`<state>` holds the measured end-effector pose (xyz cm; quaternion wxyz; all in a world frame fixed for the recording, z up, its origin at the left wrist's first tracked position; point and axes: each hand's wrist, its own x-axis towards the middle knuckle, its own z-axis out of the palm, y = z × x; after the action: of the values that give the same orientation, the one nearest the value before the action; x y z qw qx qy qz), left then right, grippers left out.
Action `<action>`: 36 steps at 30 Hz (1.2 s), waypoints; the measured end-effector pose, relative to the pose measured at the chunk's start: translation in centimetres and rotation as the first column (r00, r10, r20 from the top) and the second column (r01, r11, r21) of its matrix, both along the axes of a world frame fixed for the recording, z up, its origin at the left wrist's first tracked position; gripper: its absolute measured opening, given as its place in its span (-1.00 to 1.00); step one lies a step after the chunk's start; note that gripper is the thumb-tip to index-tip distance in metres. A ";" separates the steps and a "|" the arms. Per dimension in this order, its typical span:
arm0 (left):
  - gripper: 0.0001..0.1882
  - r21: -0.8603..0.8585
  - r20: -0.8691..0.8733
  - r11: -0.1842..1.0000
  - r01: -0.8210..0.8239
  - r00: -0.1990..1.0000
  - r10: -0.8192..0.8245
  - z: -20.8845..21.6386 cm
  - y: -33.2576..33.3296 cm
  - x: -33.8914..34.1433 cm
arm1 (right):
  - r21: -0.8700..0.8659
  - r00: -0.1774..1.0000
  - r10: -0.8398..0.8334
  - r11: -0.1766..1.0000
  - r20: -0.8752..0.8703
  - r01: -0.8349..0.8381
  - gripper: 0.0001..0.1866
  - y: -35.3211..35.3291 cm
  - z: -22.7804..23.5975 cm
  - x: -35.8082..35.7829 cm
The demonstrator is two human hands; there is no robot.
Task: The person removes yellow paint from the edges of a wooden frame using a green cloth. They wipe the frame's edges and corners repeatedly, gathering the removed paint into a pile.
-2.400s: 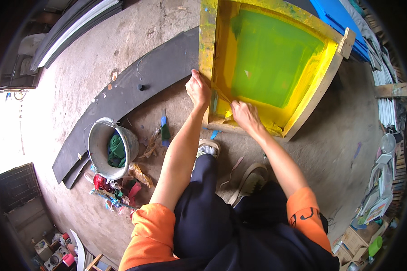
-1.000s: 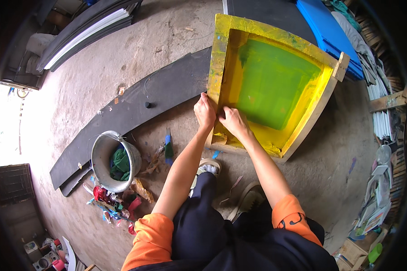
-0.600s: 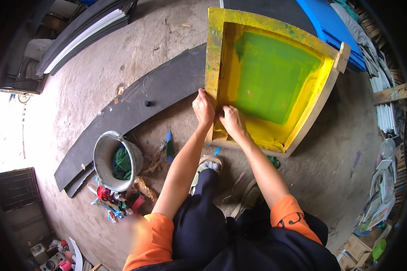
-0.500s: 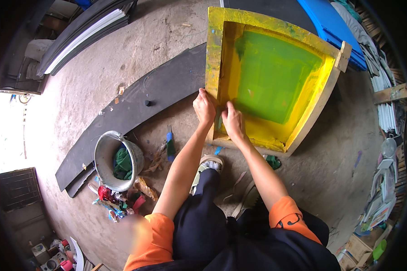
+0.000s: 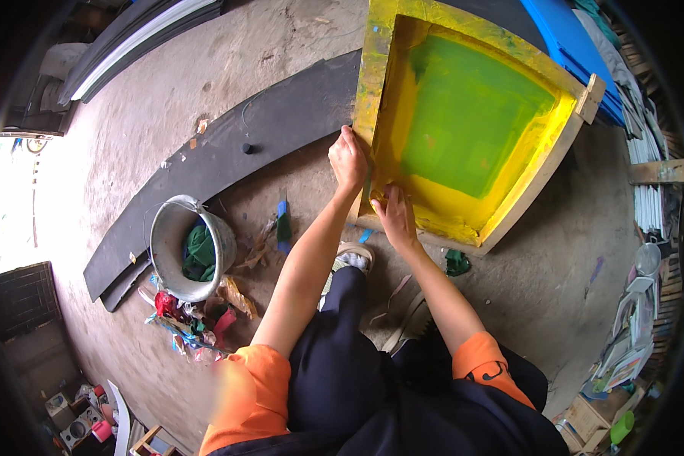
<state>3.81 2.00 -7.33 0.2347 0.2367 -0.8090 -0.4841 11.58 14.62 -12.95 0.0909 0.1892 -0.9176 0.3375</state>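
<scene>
A screen printing frame [image 5: 370, 83], its wood smeared with yellow and its mesh green, stands tilted in front of me. My left hand [image 5: 348, 158] is closed against the frame's left side, its fingertips partly hidden. Inside the lower left corner, my right hand [image 5: 395, 214] has its fingers bent, thumb near the index finger. A small yellowish bit shows at those fingertips, too small to name.
A metal bucket [image 5: 226, 247] with green cloth inside stands at left, beside colourful scraps [image 5: 197, 323]. A long dark sheet [image 5: 205, 167] lies behind it. Blue sheets [image 5: 566, 38] rest at the far right. A green scrap [image 5: 457, 263] lies below the frame.
My right hand has moved slightly down along the frame's inner left edge, and its fingers have spread a little. The left hand stays at the frame's side. The view has shifted somewhat.
</scene>
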 end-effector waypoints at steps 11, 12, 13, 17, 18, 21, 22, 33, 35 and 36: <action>-0.46 0.004 0.021 1.000 0.017 1.000 -0.017 -0.2 -0.1 0.0 | -0.056 0.864 -0.198 0.966 0.463 0.251 -0.71 -0.1 -0.2 0.5; -0.46 -0.003 0.026 1.000 0.011 1.000 -0.011 -0.2 -0.2 0.0 | -0.239 0.776 -0.062 0.933 0.628 0.268 -0.71 0.7 -0.1 0.4; -0.46 -0.010 0.032 1.000 0.006 0.999 -0.005 -0.3 -0.3 0.1 | -0.342 0.747 0.008 0.892 0.664 0.294 -0.72 1.2 -0.1 0.2; -0.48 -0.021 0.031 1.000 0.009 0.999 -0.008 -0.2 0.0 0.1 | -0.546 0.577 0.241 0.713 0.780 0.441 -0.80 3.1 -0.3 -0.6; -0.48 -0.011 0.026 1.000 0.016 1.000 -0.016 -0.3 -0.1 0.1 | -0.531 0.539 0.249 0.709 0.805 0.465 -0.81 3.2 0.2 -0.7; -0.48 -0.043 0.022 0.999 0.000 1.000 0.001 -0.3 -0.1 0.1 | -0.540 0.473 0.304 0.664 0.827 0.517 -0.82 3.2 1.1 -0.7; -0.49 -0.051 0.021 0.999 -0.005 1.000 0.006 -0.2 0.0 0.1 | -0.550 0.460 0.325 0.642 0.826 0.534 -0.82 3.2 1.3 -0.8; -0.46 -0.079 0.011 0.997 0.018 1.000 -0.017 -0.2 0.0 0.3 | -0.524 0.450 0.288 0.615 0.845 0.590 -0.84 3.2 1.2 -1.3; -0.53 -0.094 -0.006 0.995 0.026 1.000 -0.026 -0.6 -0.2 0.4 | -0.508 0.444 0.265 0.593 0.856 0.624 -0.85 2.8 1.2 -1.3; -0.53 -0.102 0.003 0.994 0.031 1.000 -0.031 -0.7 -0.3 0.4 | -0.503 0.437 0.263 0.578 0.860 0.642 -0.86 2.7 1.1 -1.4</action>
<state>4.19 1.71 -8.02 0.2384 0.2120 -0.8365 -0.4455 10.23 17.35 -11.85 -0.2783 -0.1967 -0.5879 0.7337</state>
